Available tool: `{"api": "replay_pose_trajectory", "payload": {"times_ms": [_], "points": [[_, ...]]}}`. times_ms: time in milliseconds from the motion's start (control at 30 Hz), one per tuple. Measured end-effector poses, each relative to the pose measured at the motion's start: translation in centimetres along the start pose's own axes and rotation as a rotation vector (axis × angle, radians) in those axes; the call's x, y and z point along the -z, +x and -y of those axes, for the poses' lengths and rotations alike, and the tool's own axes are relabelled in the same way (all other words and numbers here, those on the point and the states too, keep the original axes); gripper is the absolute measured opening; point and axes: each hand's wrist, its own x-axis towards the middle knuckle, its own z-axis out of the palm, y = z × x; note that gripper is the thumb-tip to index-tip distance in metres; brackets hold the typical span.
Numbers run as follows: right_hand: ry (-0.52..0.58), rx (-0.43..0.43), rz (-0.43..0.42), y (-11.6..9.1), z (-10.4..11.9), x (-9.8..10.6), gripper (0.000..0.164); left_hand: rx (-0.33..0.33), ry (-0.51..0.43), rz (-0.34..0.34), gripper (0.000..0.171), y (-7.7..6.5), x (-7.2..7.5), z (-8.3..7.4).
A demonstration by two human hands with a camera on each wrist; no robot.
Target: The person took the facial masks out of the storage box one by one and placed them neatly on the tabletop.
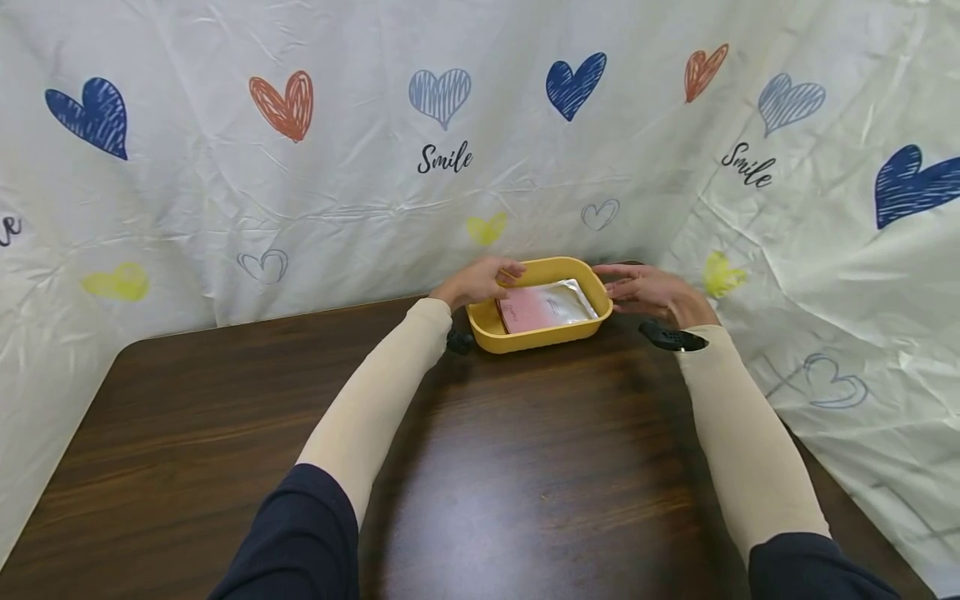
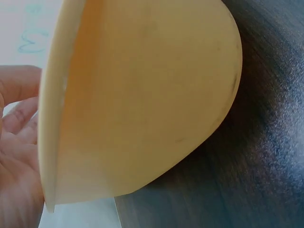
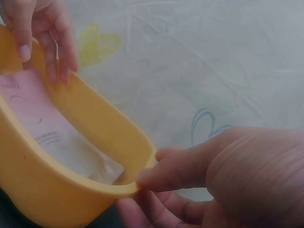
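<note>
A yellow oval plastic basin sits at the back edge of the dark table. Lying flat inside it is a pink and silver foil packet with small print. My left hand hangs over the basin's left end, fingers pointing down inside the rim and apart from one another, with nothing held between them. In the right wrist view, the thumb of my right hand lies on the rim at the right end, and its fingers bend below it along the outer wall, gripping the edge.
Dark brown wooden table extends toward me and to the left. A white cloth printed with hearts and "Smile" hangs behind the table and along its right side, close beside the basin. Each wrist wears a small black device.
</note>
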Motion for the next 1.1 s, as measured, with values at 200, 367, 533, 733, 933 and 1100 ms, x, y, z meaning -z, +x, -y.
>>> {"api": "replay_pose_trajectory", "payload": {"times_ms": [200, 367, 533, 733, 933, 1100], "points": [[-0.007, 0.000, -0.004, 0.2, 0.0, -0.1, 0.061, -0.007, 0.020, -0.006, 0.054, 0.2, -0.2, 0.1], [-0.009, -0.007, -0.009, 0.2, 0.0, -0.1, 0.061, 0.033, 0.009, -0.011, 0.054, 0.2, -0.1, -0.1], [-0.004, -0.008, -0.005, 0.1, 0.0, -0.1, 0.062, 0.056, 0.019, -0.012, 0.056, 0.1, -0.1, -0.2], [-0.001, -0.009, -0.002, 0.1, 0.0, 0.0, 0.062, 0.061, -0.005, -0.003, 0.059, -0.1, -0.2, -0.3], [-0.002, -0.010, 0.000, 0.2, 0.0, 0.0, 0.062, 0.076, -0.062, 0.005, 0.060, 0.0, -0.5, -0.6], [0.014, -0.013, -0.002, 0.1, 0.0, 0.0, 0.062, 0.086, -0.092, 0.018, 0.059, 0.0, -0.6, -0.9]]}}
